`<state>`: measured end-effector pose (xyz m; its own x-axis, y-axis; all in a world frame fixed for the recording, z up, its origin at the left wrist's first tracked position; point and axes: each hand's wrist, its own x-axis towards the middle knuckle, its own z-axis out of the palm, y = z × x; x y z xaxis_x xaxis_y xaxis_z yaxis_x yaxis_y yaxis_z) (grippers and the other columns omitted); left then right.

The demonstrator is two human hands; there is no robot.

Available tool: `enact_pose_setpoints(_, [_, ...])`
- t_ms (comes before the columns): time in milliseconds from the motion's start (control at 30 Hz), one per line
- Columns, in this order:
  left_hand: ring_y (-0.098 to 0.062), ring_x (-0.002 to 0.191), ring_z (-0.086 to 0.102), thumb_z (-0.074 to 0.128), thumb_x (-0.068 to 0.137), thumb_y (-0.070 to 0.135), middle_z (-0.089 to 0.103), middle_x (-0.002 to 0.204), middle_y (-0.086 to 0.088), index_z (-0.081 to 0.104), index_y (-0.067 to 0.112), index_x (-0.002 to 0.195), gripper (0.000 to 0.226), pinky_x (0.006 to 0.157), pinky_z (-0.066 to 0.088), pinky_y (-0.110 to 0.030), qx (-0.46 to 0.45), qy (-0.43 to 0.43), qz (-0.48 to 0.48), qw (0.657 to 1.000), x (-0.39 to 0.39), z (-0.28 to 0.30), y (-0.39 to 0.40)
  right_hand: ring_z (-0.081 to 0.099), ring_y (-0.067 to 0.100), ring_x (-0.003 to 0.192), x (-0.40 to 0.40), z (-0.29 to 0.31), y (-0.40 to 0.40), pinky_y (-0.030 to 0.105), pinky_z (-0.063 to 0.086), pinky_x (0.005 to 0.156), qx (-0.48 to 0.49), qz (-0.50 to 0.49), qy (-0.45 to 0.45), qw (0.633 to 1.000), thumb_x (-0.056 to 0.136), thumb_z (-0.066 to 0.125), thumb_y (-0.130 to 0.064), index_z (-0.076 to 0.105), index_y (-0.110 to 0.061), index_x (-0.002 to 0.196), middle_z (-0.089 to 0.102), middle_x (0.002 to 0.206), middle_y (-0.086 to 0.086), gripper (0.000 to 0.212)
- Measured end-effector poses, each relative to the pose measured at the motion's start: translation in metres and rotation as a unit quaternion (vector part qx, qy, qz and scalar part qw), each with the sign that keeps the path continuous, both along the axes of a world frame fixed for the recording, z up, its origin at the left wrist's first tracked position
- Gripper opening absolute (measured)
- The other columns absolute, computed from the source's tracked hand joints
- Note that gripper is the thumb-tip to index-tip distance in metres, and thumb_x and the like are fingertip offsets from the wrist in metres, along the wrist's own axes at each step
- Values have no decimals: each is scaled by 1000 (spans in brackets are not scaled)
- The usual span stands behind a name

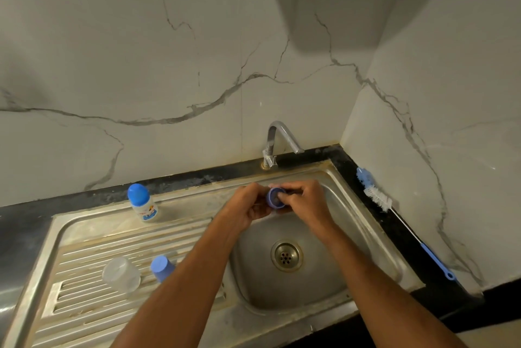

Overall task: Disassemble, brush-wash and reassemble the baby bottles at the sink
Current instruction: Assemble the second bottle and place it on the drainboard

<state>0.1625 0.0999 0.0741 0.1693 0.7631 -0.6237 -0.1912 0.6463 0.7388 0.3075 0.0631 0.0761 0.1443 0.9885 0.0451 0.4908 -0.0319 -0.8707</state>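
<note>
Walls (169,65): pale marble-look panels with grey veining, meeting in a corner at right. Surface (22,223): black speckled stone, running along both walls. Round shadow with a curved line high on the wall. Lighting: dim, warm, casting soft shadows across the upper wall.

sink (352,206): brushed steel, dull sheen, stained, ribbed drainer | tap (277,139): polished chrome | wall (141,65): glossy veined marble-look tile | tabletop (22,223): dark speckled stone | blue ring (274,197): smooth plastic | clear cup (121,274): translucent plastic | brush (377,198): white bristles, wire stem, blue plastic handle
</note>
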Motion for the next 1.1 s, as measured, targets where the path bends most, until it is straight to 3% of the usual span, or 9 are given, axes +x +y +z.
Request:
enact_pose_setpoints(67, [-36,112,68,54,91,0,71,114,-26,64,-3,119,30,107,49,-49,1,-75,-14,997,-4,-2,-3,71,8,80,1,-2,1,26,61,73,8,-52,29,998,84,75,-8,75,-15,102,75,94,0,20])
enact_pose_setpoints(167, [-35,113,61,43,93,-12,66,115,-26,66,-2,116,34,112,44,-46,1,-103,-29,994,-7,-8,-7,74,18,71,2,-4,1,35,63,65,-7,-83,103,991,82,72,-2,77,-10,91,76,85,8,13])
enact_pose_setpoints(267, [-31,100,66,49,93,-10,68,103,-23,68,-1,102,23,99,53,-41,7,-64,-11,998,-1,-7,-10,73,15,71,-1,-4,0,27,60,56,6,-65,72,995,77,75,0,78,-10,86,75,79,4,13])
enact_pose_setpoints(333, [-25,82,67,53,96,-1,69,88,-19,66,-1,93,14,78,57,-32,4,-31,10,999,6,-4,-12,72,8,67,-5,-3,-4,20,56,53,23,-36,44,998,76,79,-2,76,-9,85,74,79,3,12])
enact_pose_setpoints(433, [-23,73,65,48,97,9,67,80,-17,63,0,93,18,63,52,-30,-13,9,42,999,9,-8,-10,71,6,73,-6,0,-6,19,57,58,28,25,12,999,79,80,-6,75,-10,101,73,89,0,22])
enact_pose_setpoints(567, [-34,90,72,47,97,14,73,96,-25,64,0,97,22,77,57,-34,12,82,11,997,6,-12,-2,67,11,102,-2,1,-3,19,58,75,-34,77,49,995,90,69,-10,70,-17,120,70,113,1,31])
enact_pose_setpoints(733, [-31,89,73,48,99,22,74,98,-24,64,-1,102,28,69,54,-30,18,104,-1,994,6,-10,0,65,17,111,-5,-3,0,11,54,74,5,79,-27,997,94,64,-9,66,-13,124,68,122,7,30])
enact_pose_setpoints(967, [-23,72,63,54,101,21,65,81,-17,61,-1,93,23,77,56,-33,-11,113,52,992,8,-7,2,65,9,92,-9,-9,0,13,53,80,140,123,-126,974,90,69,-11,72,-6,111,71,102,7,22])
enact_pose_setpoints(1100, [-20,68,62,53,98,15,64,82,-12,61,2,98,15,61,52,-30,4,101,90,991,7,-10,-3,66,12,93,-13,-14,0,9,51,78,162,105,-154,969,91,67,-8,71,-3,110,68,103,8,20])
